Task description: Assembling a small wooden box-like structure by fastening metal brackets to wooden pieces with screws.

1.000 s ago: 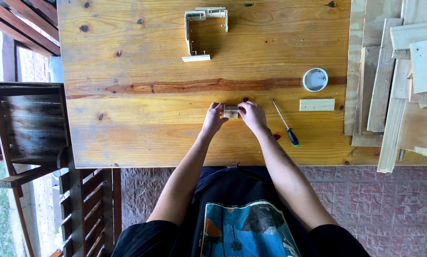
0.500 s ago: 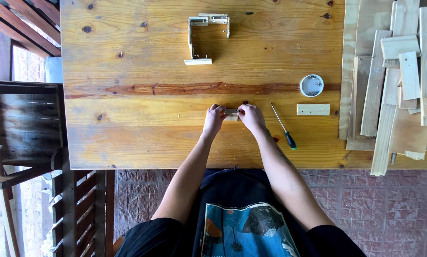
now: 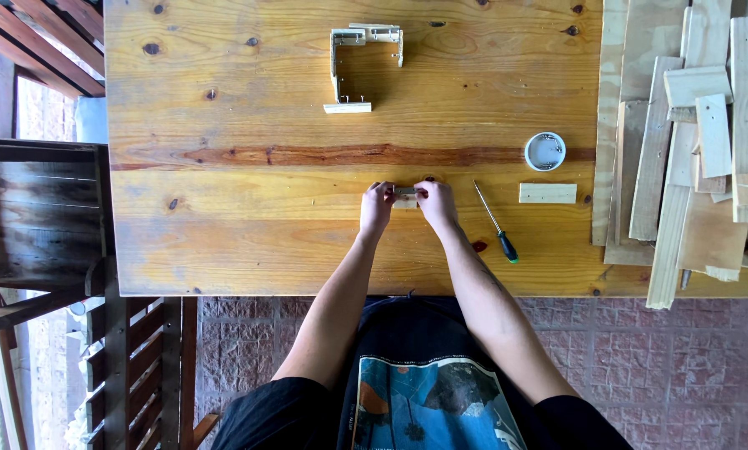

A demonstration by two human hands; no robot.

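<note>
Both hands, left (image 3: 377,205) and right (image 3: 436,203), pinched a small pale wooden block (image 3: 405,194); a green-handled screwdriver (image 3: 495,223) lay just right of it.

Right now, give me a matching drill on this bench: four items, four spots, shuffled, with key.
Items:
1. small wood piece
2. screwdriver
3. round white tin
4. open wooden frame

Spots:
A. far side of the table, top centre
B. between the left hand and the right hand
C. just right of the right hand, lying diagonal
D. near the stack of planks, above a small flat block

Pairs: 1-B, 2-C, 3-D, 4-A
</note>
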